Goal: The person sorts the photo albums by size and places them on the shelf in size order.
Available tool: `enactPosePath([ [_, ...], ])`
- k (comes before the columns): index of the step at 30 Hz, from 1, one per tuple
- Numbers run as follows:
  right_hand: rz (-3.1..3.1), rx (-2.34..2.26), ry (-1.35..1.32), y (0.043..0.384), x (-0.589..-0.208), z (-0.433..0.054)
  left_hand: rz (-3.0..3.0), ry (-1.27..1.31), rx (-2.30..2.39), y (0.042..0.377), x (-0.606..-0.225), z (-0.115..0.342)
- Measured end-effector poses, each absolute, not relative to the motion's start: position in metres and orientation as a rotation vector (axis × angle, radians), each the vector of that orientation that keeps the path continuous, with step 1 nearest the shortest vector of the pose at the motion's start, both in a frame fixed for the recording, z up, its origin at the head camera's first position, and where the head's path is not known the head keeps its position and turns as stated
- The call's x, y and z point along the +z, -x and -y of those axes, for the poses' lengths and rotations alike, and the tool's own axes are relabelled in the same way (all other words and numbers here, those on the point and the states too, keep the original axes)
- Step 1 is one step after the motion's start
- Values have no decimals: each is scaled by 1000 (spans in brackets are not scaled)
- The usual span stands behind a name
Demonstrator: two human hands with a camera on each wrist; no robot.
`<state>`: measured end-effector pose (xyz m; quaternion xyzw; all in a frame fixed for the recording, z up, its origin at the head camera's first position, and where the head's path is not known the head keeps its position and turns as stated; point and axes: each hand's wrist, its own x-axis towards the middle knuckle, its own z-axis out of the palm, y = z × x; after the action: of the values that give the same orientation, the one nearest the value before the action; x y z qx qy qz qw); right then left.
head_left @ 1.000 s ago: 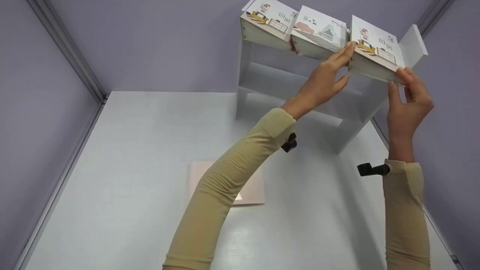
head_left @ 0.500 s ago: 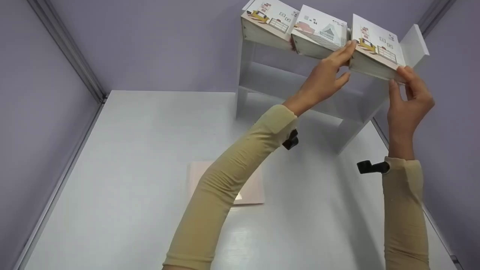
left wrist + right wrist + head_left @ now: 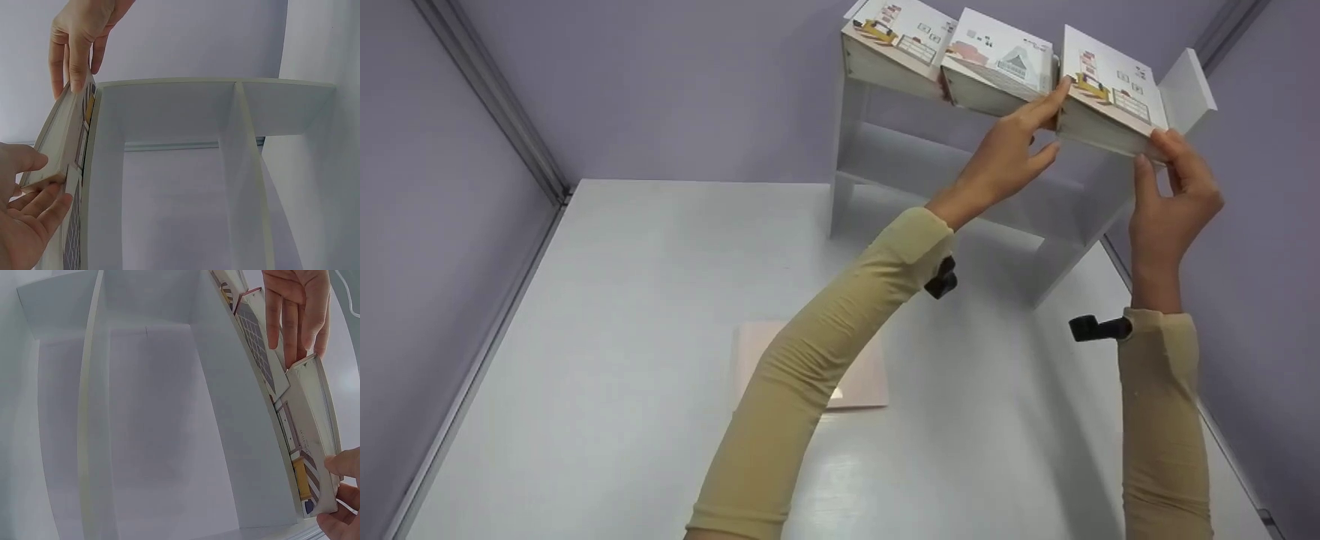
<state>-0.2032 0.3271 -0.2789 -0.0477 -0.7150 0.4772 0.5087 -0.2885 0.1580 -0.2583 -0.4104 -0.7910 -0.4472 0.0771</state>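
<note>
Three thick white books with printed covers lie along the top of a white shelf unit. In the head view, my right hand (image 3: 1174,199) pinches the near right corner of the right book (image 3: 1117,82) between thumb and fingers. My left hand (image 3: 1001,157) reaches to that book's left end, fingers mostly straight against it and thumb held apart. The left wrist view shows the left hand (image 3: 28,208) around the book's near corner and the right hand (image 3: 81,36) at its far end. The middle book (image 3: 997,52) and left book (image 3: 904,34) sit beside it.
The white shelf unit (image 3: 844,142) stands at the table's back right, with an upright end panel (image 3: 1187,90) beside the right book. A flat pink book or folder (image 3: 866,375) lies on the white table (image 3: 637,300), partly hidden by the left forearm. Purple walls enclose the table.
My right hand and forearm have shifted slightly left and upward in the head view, and the right book has slid back a little. The left hand stays at the book's left end.
</note>
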Motion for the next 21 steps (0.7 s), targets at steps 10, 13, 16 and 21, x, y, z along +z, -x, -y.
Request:
enactPosePath([
  [10,1685,1168,96,204,-275,-321,2338,1268,-1428,286,-264,-154],
  [13,1671,1171,89,208,-278,-325,2318,1296,-1430,286,-267,-154],
  [16,1670,1161,87,210,-279,-328,2314,1314,-1407,286,-270,-154],
  [21,1677,1140,91,210,-280,-326,2329,1332,-1390,285,-273,-153],
])
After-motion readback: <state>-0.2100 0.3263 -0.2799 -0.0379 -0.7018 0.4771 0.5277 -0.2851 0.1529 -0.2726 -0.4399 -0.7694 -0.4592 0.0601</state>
